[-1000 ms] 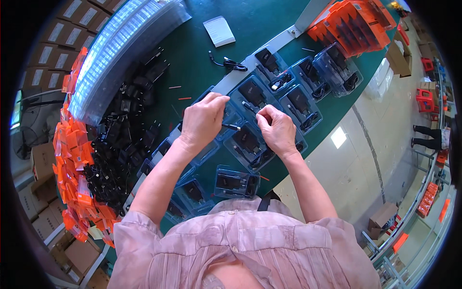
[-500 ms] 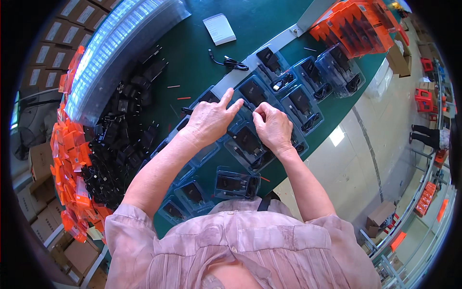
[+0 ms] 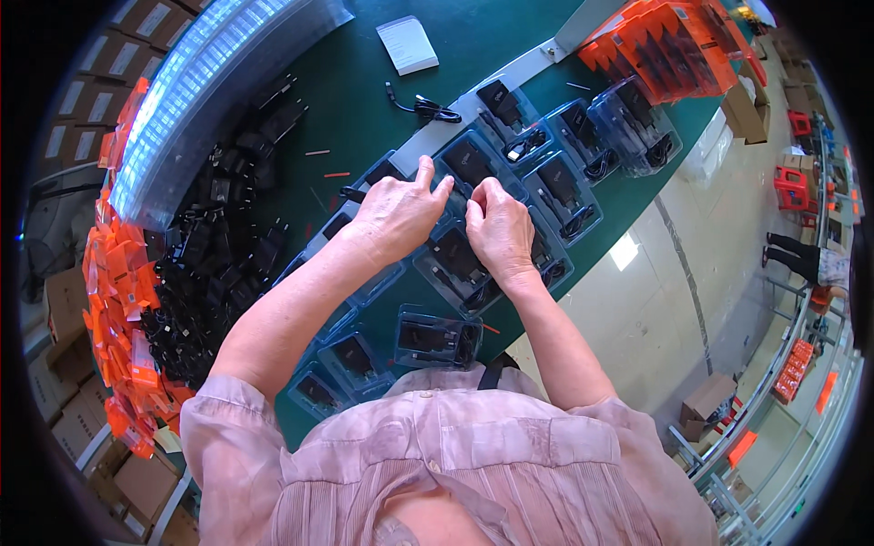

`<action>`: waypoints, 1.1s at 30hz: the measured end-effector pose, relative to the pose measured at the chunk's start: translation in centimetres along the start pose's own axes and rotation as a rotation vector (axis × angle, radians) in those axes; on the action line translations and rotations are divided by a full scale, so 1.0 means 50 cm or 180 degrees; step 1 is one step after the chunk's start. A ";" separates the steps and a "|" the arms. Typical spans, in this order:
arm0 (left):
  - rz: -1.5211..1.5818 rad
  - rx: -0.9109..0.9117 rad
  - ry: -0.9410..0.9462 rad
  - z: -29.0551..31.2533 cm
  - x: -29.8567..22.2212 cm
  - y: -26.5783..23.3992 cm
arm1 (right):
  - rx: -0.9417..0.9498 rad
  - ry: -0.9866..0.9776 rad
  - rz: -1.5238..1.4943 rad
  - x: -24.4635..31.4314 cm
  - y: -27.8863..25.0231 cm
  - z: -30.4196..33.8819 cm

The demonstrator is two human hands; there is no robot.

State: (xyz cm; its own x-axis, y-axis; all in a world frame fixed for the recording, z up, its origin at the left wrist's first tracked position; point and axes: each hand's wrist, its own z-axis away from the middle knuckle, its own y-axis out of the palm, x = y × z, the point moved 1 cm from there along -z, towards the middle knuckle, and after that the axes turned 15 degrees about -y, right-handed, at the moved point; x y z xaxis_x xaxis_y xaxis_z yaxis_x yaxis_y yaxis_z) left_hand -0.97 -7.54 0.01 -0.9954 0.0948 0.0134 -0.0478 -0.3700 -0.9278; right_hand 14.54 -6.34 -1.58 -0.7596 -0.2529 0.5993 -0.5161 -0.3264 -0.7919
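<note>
My left hand [image 3: 396, 217] is over the clear plastic blister trays, index finger stretched out and thumb apart, the other fingers curled and partly hidden. Close beside it, my right hand [image 3: 503, 227] pinches what looks like a black cable [image 3: 462, 189] at the lower edge of a tray holding a black charger [image 3: 471, 164]. The fingertips hide most of that cable. Below my right hand is another tray with a black charger [image 3: 457, 255] and cable. A black plug end [image 3: 351, 194] shows left of my left hand.
Filled trays [image 3: 560, 182] line the green table's right side. A black charger pile [image 3: 241, 200], stacked clear trays [image 3: 209, 82] and orange packaging [image 3: 118, 300] lie left. A metal strip [image 3: 446, 132], coiled cable [image 3: 432, 111], white card stack [image 3: 407, 45] and orange packs [image 3: 660, 55] are farther off.
The whole view has shifted slightly. My right hand has drawn a little closer to my left and its fingers are more bunched; my left hand keeps much the same pose.
</note>
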 end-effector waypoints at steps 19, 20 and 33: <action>-0.0013 -0.0136 -0.0037 -0.006 -0.021 0.004 | -0.0554 -0.0293 0.0666 -0.008 0.006 0.029; -0.0004 -0.0147 -0.0031 -0.006 -0.022 0.004 | -0.0643 -0.0491 0.0853 -0.010 0.003 0.032; 0.0083 -0.0027 -0.0042 -0.004 -0.020 0.007 | -0.0496 -0.0171 0.0734 -0.006 -0.010 0.049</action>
State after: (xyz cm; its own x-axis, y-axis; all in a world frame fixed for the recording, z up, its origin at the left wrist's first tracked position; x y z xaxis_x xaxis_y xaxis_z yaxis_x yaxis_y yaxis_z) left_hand 0.04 -7.56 -0.39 -0.9973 0.0731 -0.0059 -0.0212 -0.3644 -0.9310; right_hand 16.00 -8.34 -1.10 -0.8441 -0.3533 0.4034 -0.3900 -0.1119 -0.9140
